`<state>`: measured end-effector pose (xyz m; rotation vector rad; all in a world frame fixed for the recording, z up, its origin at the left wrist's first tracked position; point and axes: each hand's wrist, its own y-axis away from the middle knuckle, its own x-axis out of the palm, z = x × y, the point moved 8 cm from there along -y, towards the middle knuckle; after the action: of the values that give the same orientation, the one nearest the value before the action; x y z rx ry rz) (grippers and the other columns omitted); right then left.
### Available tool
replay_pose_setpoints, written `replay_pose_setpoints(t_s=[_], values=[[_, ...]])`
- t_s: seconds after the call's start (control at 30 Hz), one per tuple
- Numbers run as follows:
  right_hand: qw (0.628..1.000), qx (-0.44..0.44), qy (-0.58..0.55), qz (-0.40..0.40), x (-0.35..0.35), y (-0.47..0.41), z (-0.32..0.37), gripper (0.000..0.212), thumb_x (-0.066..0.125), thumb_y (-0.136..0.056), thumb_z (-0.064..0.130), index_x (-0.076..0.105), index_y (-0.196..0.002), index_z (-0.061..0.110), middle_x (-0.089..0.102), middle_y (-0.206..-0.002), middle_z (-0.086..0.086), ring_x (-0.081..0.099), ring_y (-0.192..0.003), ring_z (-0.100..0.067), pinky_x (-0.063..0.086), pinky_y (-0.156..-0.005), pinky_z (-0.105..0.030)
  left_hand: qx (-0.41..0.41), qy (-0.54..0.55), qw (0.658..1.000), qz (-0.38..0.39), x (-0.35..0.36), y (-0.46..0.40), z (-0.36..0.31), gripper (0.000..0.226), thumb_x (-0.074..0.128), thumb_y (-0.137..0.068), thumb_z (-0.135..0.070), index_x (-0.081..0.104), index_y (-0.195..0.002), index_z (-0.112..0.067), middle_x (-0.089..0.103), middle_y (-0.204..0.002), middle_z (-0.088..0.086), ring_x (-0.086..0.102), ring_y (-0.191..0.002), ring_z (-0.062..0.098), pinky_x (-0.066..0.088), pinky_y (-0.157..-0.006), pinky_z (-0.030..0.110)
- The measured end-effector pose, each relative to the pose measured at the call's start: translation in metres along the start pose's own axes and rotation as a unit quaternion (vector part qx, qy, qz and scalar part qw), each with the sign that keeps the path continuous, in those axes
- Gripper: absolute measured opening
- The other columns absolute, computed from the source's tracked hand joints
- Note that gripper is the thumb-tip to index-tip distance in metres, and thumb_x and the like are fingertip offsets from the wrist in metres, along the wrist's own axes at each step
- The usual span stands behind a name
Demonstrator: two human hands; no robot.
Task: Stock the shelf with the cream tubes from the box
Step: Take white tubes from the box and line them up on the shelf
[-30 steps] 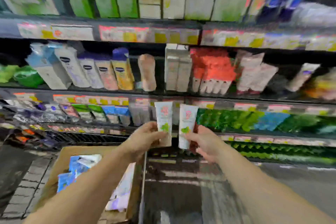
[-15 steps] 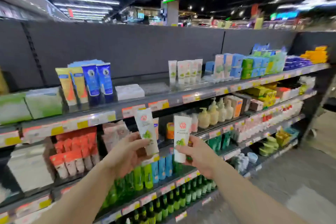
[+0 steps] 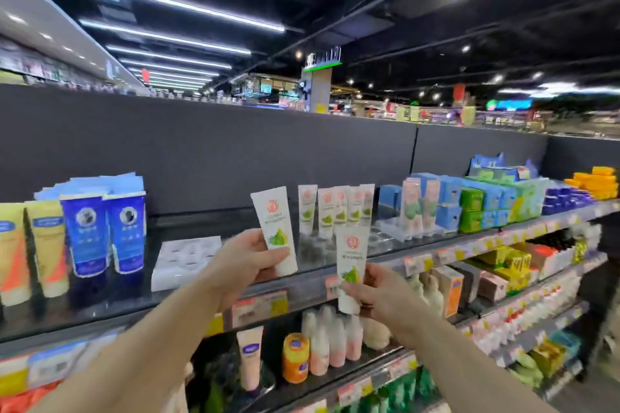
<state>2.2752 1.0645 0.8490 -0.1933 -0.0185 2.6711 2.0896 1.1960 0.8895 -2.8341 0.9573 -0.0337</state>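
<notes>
My left hand (image 3: 246,261) grips a white cream tube (image 3: 274,228) with a red logo and green leaf print, held upright in front of the top shelf (image 3: 201,282). My right hand (image 3: 375,292) pinches a second matching tube (image 3: 350,265) lower down, just before the shelf's front edge. Behind them, several identical white tubes (image 3: 335,211) stand in a row on the top shelf. The box is out of view.
A white slotted tray (image 3: 186,260) lies on the top shelf left of my hands, with blue tubes (image 3: 104,231) and yellow tubes (image 3: 43,251) beyond. Blue and green boxes (image 3: 483,201) fill the shelf to the right. Bottles stand on the shelf below (image 3: 328,342).
The view has swung up from the box and lower shelves to the top shelf. Both hands have risen with their tubes toward the row of matching tubes.
</notes>
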Motion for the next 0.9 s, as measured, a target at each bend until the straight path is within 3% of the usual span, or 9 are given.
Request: replay_pose_setpoints(t_s=[0.07,0.2,0.3,0.4,0.5,0.6,0.73,0.9], values=[[1.000,-0.014,0.004,-0.024,-0.017,-0.029,0.005,0.024,0.071,-0.085,0.015,0.067,-0.109,0.016,0.075,-0.097,-0.002,0.071,-0.092,-0.023,0.058,-0.077,-0.038,0.004,-0.031,0.999,-0.021,-0.001,-0.038,-0.001,0.024,0.070,-0.085,-0.008,0.064,-0.107,-0.015,0.075,-0.102,0.001,0.072,-0.092,0.019,0.058,-0.084,0.041],[0.996,-0.047,0.039,-0.059,-0.049,-0.076,0.018,0.020,0.071,-0.086,0.024,0.065,-0.105,0.023,0.074,-0.098,0.005,0.068,-0.095,-0.018,0.053,-0.089,-0.039,-0.008,-0.053,0.996,-0.069,0.004,-0.102,0.011,0.021,0.072,-0.083,-0.006,0.066,-0.100,-0.016,0.075,-0.099,0.004,0.072,-0.091,0.026,0.059,-0.081,0.045],[0.994,-0.071,0.062,-0.049,-0.060,-0.108,0.030,0.022,0.071,-0.086,0.026,0.063,-0.106,0.027,0.073,-0.100,0.009,0.066,-0.097,-0.011,0.051,-0.087,-0.031,-0.002,-0.090,0.991,-0.104,0.010,-0.136,0.016,0.021,0.075,-0.081,-0.008,0.066,-0.098,-0.017,0.074,-0.099,0.001,0.071,-0.088,0.018,0.058,-0.074,0.034],[0.992,-0.089,0.089,-0.019,-0.065,-0.140,0.033,0.025,0.073,-0.084,0.029,0.064,-0.107,0.029,0.073,-0.101,0.011,0.068,-0.096,-0.009,0.053,-0.085,-0.031,0.002,-0.120,0.984,-0.133,0.016,-0.160,0.020,0.021,0.075,-0.080,-0.008,0.066,-0.096,-0.019,0.071,-0.097,-0.006,0.066,-0.088,0.009,0.054,-0.076,0.027],[0.990,-0.094,0.102,0.014,-0.068,-0.162,0.033,0.021,0.073,-0.084,0.029,0.063,-0.103,0.032,0.073,-0.098,0.015,0.067,-0.091,-0.004,0.052,-0.075,-0.021,0.006,-0.150,0.976,-0.155,0.024,-0.176,0.026,0.024,0.076,-0.080,-0.009,0.067,-0.101,-0.018,0.070,-0.097,-0.008,0.065,-0.088,0.005,0.051,-0.073,0.021],[0.987,-0.092,0.117,0.066,-0.069,-0.181,0.030,0.024,0.073,-0.084,0.029,0.062,-0.105,0.029,0.072,-0.100,0.016,0.067,-0.094,-0.003,0.054,-0.080,-0.025,0.000,-0.177,0.969,-0.174,0.031,-0.186,0.034,0.026,0.077,-0.080,-0.010,0.067,-0.102,-0.017,0.072,-0.096,-0.006,0.068,-0.091,0.010,0.056,-0.081,0.029],[0.977,-0.110,0.115,0.142,-0.067,-0.195,0.031,0.022,0.070,-0.085,0.028,0.061,-0.105,0.033,0.070,-0.102,0.019,0.066,-0.095,0.000,0.054,-0.082,-0.023,-0.014,-0.220,0.958,-0.183,0.043,-0.188,0.040,0.028,0.076,-0.081,-0.011,0.064,-0.105,-0.020,0.070,-0.096,-0.010,0.065,-0.088,0.002,0.047,-0.064,0.012],[0.962,-0.130,0.129,0.203,-0.060,-0.198,0.025,0.025,0.070,-0.085,0.028,0.057,-0.103,0.040,0.067,-0.106,0.023,0.063,-0.101,0.001,0.052,-0.088,-0.025,-0.023,-0.297,0.936,-0.187,0.048,-0.182,0.036,0.031,0.073,-0.083,-0.016,0.062,-0.111,-0.022,0.068,-0.101,-0.013,0.062,-0.090,0.001,0.044,-0.070,0.013]])
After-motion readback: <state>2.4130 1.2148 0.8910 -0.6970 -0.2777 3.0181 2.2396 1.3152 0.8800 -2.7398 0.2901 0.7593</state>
